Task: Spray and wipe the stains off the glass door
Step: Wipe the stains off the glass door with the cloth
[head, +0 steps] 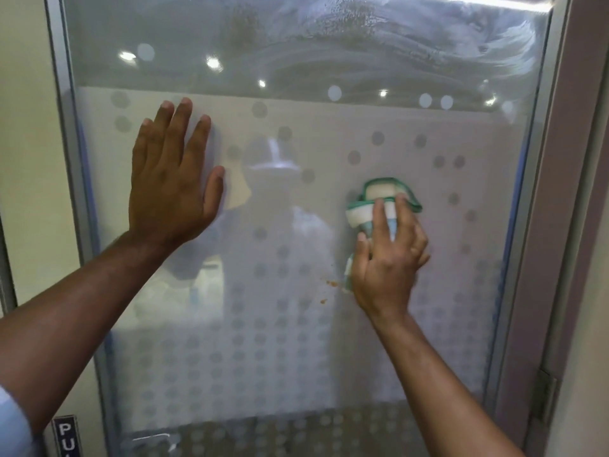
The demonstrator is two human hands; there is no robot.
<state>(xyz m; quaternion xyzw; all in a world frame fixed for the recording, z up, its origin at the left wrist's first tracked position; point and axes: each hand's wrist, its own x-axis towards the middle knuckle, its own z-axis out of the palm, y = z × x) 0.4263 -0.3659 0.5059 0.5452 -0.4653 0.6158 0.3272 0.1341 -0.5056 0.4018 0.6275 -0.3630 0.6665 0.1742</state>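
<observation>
Nearest the camera, two bare forearms reach up and forward from the bottom corners of the view, and a pale sleeve edge shows at the lower left. Both arms are extended because the person stands close to the glass door [296, 341], which fills almost the whole view.

The left hand [171, 179] lies flat on the pane, fingers spread and gripping nothing. That looks like bracing: a hinge [545, 395] sits at the right edge of the frame, so pressure from wiping could swing the door, and an open palm on the opposite side would steady it.

The right hand [387, 255] is clenched around a bunched white cloth with green trim [379, 201], pressing it against the frosted glass. The cloth bulges out above the fingertips and a strip of it shows below the thumb, so the wad is held thick, probably to give a firm pad for rubbing.

Just left of that hand and slightly below it, small brownish stains [333, 284] remain on the glass, with another speck a little lower. They seem the likely next target for the cloth.

The dotted frosted film covers the middle and lower pane. Above it, the clear upper band carries streaks and droplets [379, 34], apparently spray or smear not yet wiped dry. No spray bottle is visible. A dark label [66, 435], partly cut off, sits on the left frame.
</observation>
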